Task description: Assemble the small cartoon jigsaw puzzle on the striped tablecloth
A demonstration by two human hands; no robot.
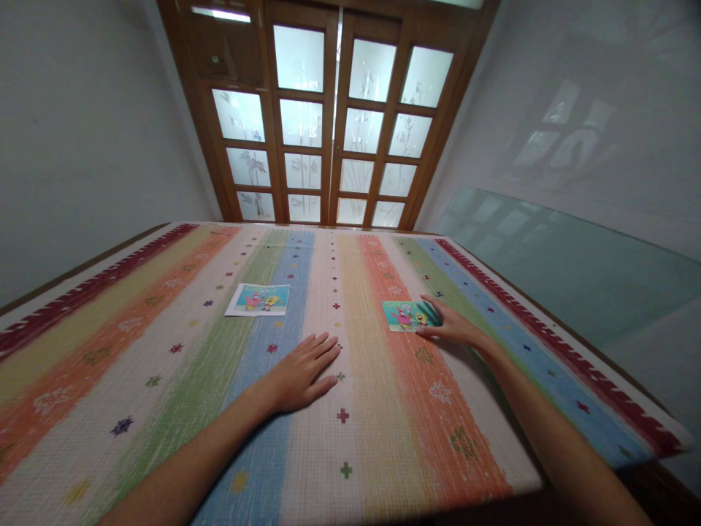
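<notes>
My left hand (pixel 307 371) lies flat on the striped tablecloth, palm down and fingers stretched out, with nothing in it. My right hand (pixel 450 323) grips a small cartoon picture card (pixel 402 317) by its right end, the thumb at the near edge and the fingers at the far edge. The card shows a pink starfish figure and a yellow square figure on a teal ground, and its right end is partly hidden by my fingers. Farther left, beyond my left hand, lies a matching cartoon picture on white-bordered paper (pixel 263 300), which neither hand touches.
A tablecloth with coloured stripes (pixel 342 438) covers the table. Wooden doors with frosted panes (pixel 304 117) stand behind its far edge. Plain walls rise on the left (pixel 82 131) and right (pixel 618 109). A greenish glass-like panel (pixel 569 256) is at the table's right side.
</notes>
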